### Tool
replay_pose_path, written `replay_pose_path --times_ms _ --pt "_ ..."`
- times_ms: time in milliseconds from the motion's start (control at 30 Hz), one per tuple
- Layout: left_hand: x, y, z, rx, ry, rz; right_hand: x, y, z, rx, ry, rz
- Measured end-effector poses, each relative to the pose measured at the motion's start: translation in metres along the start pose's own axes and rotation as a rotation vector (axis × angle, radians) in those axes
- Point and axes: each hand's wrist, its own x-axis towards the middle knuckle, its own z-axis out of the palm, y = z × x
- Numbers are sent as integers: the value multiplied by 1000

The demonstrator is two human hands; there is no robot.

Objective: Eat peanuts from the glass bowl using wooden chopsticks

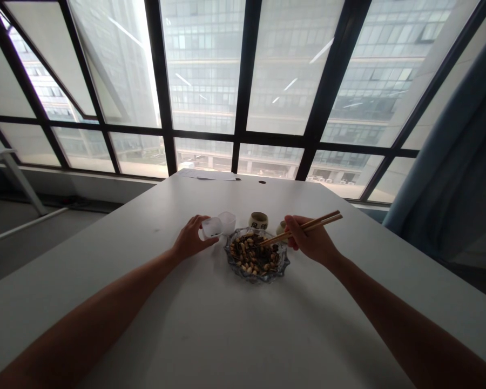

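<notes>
- Two bare hands meet near the middle of a white worktop (210,324), a little toward its far edge, with a tall window (204,65) beyond.
- Between them sits a glass bowl (284,263) with a wavy rim, heaped with a mix of pale and dark nuts or beans (251,255).
- Progress, as a judgement: the bowl looks close to full, so most of the picking seems left to do. The tips of the chopsticks (308,225) are down among the pieces at the bowl's right side. Whether they pinch a piece is too small to tell.
- The left hand (191,239) rests on the worktop just left of the bowl, forearm stretched forward. Its fingers wrap around a small white cup (211,227), tipped with its mouth toward the bowl. Nothing can be made out inside it.
- The right hand (311,242) hovers just right of the bowl, wrist slightly raised and forearm running back toward the near right corner. Its fingers grip the chopsticks partway along, the handle ends pointing up and to the right.
- A second white cup (228,220) stands touching the held one on its far side.
- A small ceramic cup (258,220) with dark markings stands just behind the bowl. Something pale beside it is mostly hidden by the right hand.
- A sheet of paper (210,174) lies at the worktop's far edge.
</notes>
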Motion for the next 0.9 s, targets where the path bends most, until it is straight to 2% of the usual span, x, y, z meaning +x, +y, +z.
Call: replay_pose_path --times_ms 233,333,467,700,900 --pt "0 0 0 -6 -9 18 7 1 -2 120 103 123" --pt "0 0 0 -3 -9 27 9 4 -3 139 131 129" --pt "-1 -1 1 4 -10 23 6 4 -2 82 80 76" --pt "-1 -3 1 9 -9 44 -1 -3 -1 -126 -56 -126" --pt "0 -3 1 23 14 67 -2 -4 0 -142 -66 -171"
